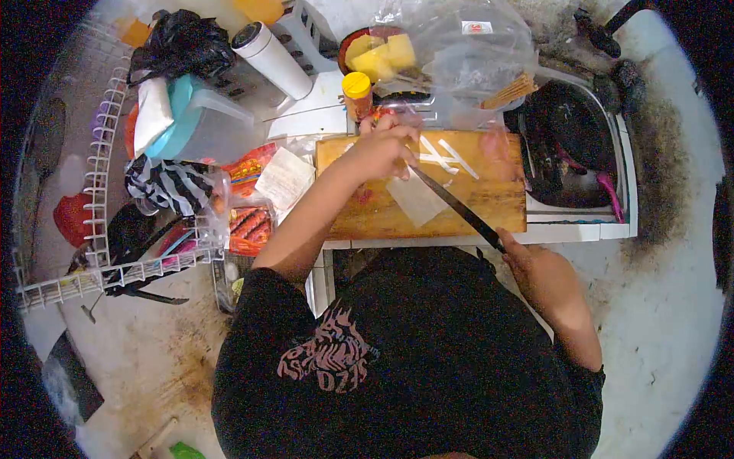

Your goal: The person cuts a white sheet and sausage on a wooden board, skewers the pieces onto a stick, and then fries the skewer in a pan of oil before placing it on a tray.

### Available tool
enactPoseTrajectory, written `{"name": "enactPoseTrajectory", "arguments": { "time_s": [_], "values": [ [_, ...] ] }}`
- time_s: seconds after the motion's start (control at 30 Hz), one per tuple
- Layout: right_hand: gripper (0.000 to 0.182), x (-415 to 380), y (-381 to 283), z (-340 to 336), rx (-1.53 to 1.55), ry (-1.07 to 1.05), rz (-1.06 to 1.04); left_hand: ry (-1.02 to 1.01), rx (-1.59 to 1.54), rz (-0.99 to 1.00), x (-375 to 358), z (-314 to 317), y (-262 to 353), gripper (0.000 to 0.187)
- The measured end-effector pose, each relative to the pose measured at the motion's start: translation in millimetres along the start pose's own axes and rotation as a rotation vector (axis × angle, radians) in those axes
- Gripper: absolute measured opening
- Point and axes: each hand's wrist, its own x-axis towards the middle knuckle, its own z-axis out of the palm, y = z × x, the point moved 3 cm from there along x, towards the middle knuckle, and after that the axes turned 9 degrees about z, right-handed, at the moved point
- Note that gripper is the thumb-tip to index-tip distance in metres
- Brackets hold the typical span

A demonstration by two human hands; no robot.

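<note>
Holding knife (459,208) beside seemingly thin sheet (417,202)

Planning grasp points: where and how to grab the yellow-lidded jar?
I'd take the yellow-lidded jar around its body below the lid, fingers probably coming from the left: it looks round, white tile borders that side, and clear plastic lies to the right.

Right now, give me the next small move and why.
Probably ease the left hand back from the knife before cutting: its fingers look very close to the tip, and the blade runs beside the pale sheet.
</note>
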Motion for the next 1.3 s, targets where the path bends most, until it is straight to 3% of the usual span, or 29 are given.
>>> {"name": "enactPoseTrajectory", "arguments": {
  "time_s": [0.43,0.83,0.93,1.3],
  "values": [
    [0.039,-10,-31,-19,-0.053,-0.04,0.089,-0.007,0.09,0.06,6,-1,-2,0.026],
    [0.039,-29,-47,-25,0.002,-0.05,0.153,0.081,0.286,-0.019,3,-3,14,0.015],
    [0.04,-32,-47,-23,0.01,-0.04,0.16,-0.036,0.351,-0.007,2,-7,18,0.028],
    [0.042,-44,-39,-18,0.062,-0.069,0.178,-0.092,0.349,-0.014,4,-7,21,0.026]
  ]
}}
